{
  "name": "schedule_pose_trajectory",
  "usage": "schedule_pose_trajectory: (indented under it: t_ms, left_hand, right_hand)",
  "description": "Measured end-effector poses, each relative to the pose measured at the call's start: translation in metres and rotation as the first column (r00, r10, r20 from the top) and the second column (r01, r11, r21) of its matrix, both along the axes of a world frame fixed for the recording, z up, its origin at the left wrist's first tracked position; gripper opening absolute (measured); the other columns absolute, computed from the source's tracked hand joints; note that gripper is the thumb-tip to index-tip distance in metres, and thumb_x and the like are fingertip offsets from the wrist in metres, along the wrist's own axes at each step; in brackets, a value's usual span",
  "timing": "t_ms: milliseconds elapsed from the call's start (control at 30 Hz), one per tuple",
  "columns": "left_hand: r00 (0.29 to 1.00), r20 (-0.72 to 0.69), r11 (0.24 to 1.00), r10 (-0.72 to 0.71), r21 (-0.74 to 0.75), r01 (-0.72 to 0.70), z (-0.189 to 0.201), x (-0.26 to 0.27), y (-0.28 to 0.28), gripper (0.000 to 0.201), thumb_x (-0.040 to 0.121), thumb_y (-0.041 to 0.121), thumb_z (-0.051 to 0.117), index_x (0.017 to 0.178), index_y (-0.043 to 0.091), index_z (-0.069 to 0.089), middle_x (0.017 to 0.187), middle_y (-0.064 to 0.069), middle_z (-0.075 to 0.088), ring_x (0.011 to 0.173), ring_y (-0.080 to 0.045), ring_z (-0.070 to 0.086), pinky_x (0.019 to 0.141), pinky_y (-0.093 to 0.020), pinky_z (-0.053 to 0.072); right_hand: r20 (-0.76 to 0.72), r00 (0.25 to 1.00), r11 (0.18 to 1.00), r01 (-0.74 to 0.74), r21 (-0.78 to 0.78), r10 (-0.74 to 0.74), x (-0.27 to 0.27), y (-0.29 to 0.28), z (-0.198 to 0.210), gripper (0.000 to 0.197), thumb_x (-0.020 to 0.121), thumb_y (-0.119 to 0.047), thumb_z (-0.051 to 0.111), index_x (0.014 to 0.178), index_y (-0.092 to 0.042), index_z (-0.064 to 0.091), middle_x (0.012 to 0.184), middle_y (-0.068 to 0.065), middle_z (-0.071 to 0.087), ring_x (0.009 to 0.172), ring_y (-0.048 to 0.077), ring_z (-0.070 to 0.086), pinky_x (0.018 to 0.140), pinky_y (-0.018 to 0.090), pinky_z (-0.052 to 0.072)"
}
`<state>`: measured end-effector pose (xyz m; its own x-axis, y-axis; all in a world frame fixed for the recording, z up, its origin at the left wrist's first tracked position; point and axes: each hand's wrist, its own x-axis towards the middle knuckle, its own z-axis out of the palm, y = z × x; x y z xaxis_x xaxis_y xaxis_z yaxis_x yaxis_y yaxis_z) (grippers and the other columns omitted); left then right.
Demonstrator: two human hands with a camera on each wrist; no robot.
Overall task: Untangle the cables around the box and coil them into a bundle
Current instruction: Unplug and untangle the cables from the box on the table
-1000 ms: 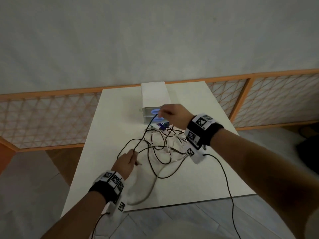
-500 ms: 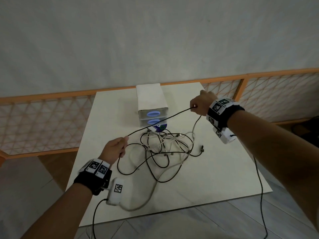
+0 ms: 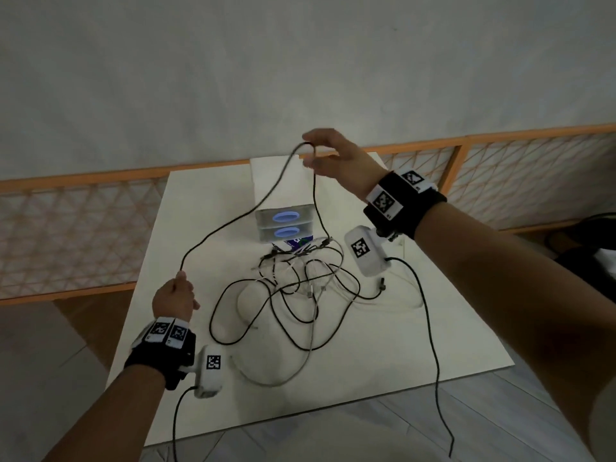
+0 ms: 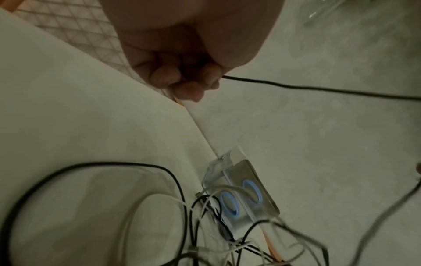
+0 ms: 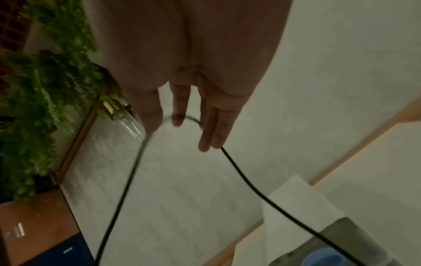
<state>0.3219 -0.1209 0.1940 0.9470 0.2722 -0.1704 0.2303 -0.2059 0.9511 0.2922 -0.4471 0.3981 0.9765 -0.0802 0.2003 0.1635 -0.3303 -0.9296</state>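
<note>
A white box (image 3: 290, 185) with two glowing blue ovals on its front stands at the back of the white table (image 3: 366, 361). In front of it lies a tangle of black and white cables (image 3: 300, 285). My left hand (image 3: 173, 298) grips one end of a black cable (image 3: 233, 221) at the table's left side; the left wrist view shows its curled fingers (image 4: 182, 77) round the cable (image 4: 318, 88). My right hand (image 3: 333, 155) is raised above the box and holds the same cable between thumb and fingers (image 5: 180, 115). From there the cable (image 5: 250, 181) drops to the tangle.
An orange wooden lattice fence (image 3: 66, 228) runs behind and beside the table. Thin wires hang from both wrist cameras past the table's front edge. A dark object (image 3: 593, 248) lies on the floor at right. Green foliage (image 5: 34, 90) shows in the right wrist view.
My right hand left the box front, pulled the black cable out to the right, then lifted it above the box. The left hand kept its end; the cable now sags between them.
</note>
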Motion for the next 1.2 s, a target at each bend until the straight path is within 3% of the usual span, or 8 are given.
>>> schedule_pose_trajectory:
  t_ms: [200, 400, 567, 700, 833, 1000, 1133, 1200]
  left_hand:
    - [0.988, -0.149, 0.994, 0.041, 0.110, -0.024, -0.017, -0.002, 0.004, 0.051, 0.098, 0.042, 0.037, 0.065, 0.008, 0.054, 0.037, -0.001, 0.055, 0.051, -0.032, 0.054, 0.067, -0.039, 0.046]
    - [0.968, -0.243, 0.980, -0.066, 0.167, 0.109, -0.043, -0.017, 0.008, 0.053, 0.099, 0.039, 0.039, 0.070, -0.001, 0.059, 0.053, -0.015, 0.054, 0.054, -0.032, 0.058, 0.061, -0.037, 0.043]
    - [0.875, -0.432, 0.909, -0.220, 0.236, 0.345, -0.050, -0.044, -0.007, 0.047, 0.097, 0.032, 0.045, 0.060, 0.005, 0.056, 0.042, -0.008, 0.056, 0.054, -0.026, 0.056, 0.058, -0.031, 0.042]
    - [0.765, -0.576, 0.674, -0.289, 0.445, 0.590, -0.066, -0.068, -0.019, 0.037, 0.094, 0.041, 0.046, 0.093, 0.005, 0.056, 0.092, -0.011, 0.063, 0.094, -0.033, 0.062, 0.079, -0.033, 0.049]
    - [0.845, -0.251, 0.431, -0.472, 0.771, 0.469, -0.055, -0.103, -0.046, 0.065, 0.083, 0.054, 0.053, 0.134, 0.015, 0.042, 0.135, -0.009, 0.043, 0.120, -0.030, 0.041, 0.096, -0.041, 0.040]
    - [0.179, -0.433, -0.208, -0.884, 0.705, 0.678, -0.054, -0.133, -0.078, 0.092, 0.069, 0.085, 0.032, 0.143, 0.031, 0.030, 0.145, 0.003, 0.035, 0.134, -0.017, 0.030, 0.109, -0.036, 0.028]
    - [0.224, -0.505, -0.356, -0.834, 0.801, 0.481, -0.062, -0.098, -0.060, 0.028, 0.075, 0.029, 0.062, 0.102, 0.022, 0.057, 0.098, -0.003, 0.065, 0.085, -0.024, 0.065, 0.062, -0.026, 0.048]
    - [0.321, -0.566, -0.369, -0.760, 0.781, 0.503, -0.054, -0.070, -0.038, 0.033, 0.083, 0.019, 0.055, 0.116, 0.019, 0.057, 0.110, -0.007, 0.061, 0.101, -0.029, 0.060, 0.078, -0.031, 0.046]
  right_hand:
    - [-0.048, 0.949, 0.778, 0.225, -0.587, -0.310, -0.025, -0.039, -0.094, 0.022, 0.088, -0.011, 0.054, 0.108, -0.010, 0.064, 0.112, 0.012, 0.059, 0.092, 0.033, 0.064, 0.079, 0.029, 0.045]
    - [-0.565, 0.823, 0.475, -0.522, -0.708, 0.061, -0.100, -0.004, -0.220, 0.047, 0.091, -0.030, 0.051, 0.138, -0.023, 0.044, 0.145, 0.007, 0.040, 0.129, 0.027, 0.043, 0.104, 0.037, 0.038]
    - [-0.583, 0.812, 0.342, -0.554, -0.759, 0.021, -0.112, 0.035, -0.242, 0.058, 0.093, -0.037, 0.047, 0.146, -0.024, 0.026, 0.151, 0.007, 0.026, 0.130, 0.036, 0.030, 0.103, 0.048, 0.035]
    - [-0.595, 0.796, 0.258, -0.601, -0.757, 0.109, -0.115, 0.039, -0.243, 0.044, 0.095, -0.027, 0.045, 0.136, -0.013, 0.039, 0.137, 0.017, 0.039, 0.122, 0.037, 0.036, 0.095, 0.047, 0.040]
    - [-0.536, 0.825, 0.185, -0.563, -0.806, 0.178, -0.131, 0.040, -0.249, 0.032, 0.096, -0.019, 0.043, 0.126, -0.007, 0.047, 0.133, 0.018, 0.042, 0.118, 0.037, 0.041, 0.090, 0.047, 0.042]
    - [-0.505, 0.851, 0.161, -0.523, -0.837, 0.143, -0.135, 0.046, -0.246, 0.039, 0.089, -0.008, 0.045, 0.128, -0.006, 0.045, 0.131, 0.016, 0.045, 0.115, 0.036, 0.045, 0.095, 0.044, 0.038]
    - [-0.447, 0.889, 0.213, -0.458, -0.863, 0.100, -0.117, 0.035, -0.218, 0.031, 0.098, -0.021, 0.036, 0.123, -0.006, 0.045, 0.116, 0.018, 0.059, 0.108, 0.035, 0.053, 0.086, 0.040, 0.043]
    - [-0.373, 0.924, 0.220, -0.381, -0.898, 0.081, -0.109, 0.012, -0.201, 0.036, 0.099, -0.036, 0.034, 0.115, -0.010, 0.053, 0.111, 0.014, 0.063, 0.107, 0.032, 0.055, 0.084, 0.038, 0.044]
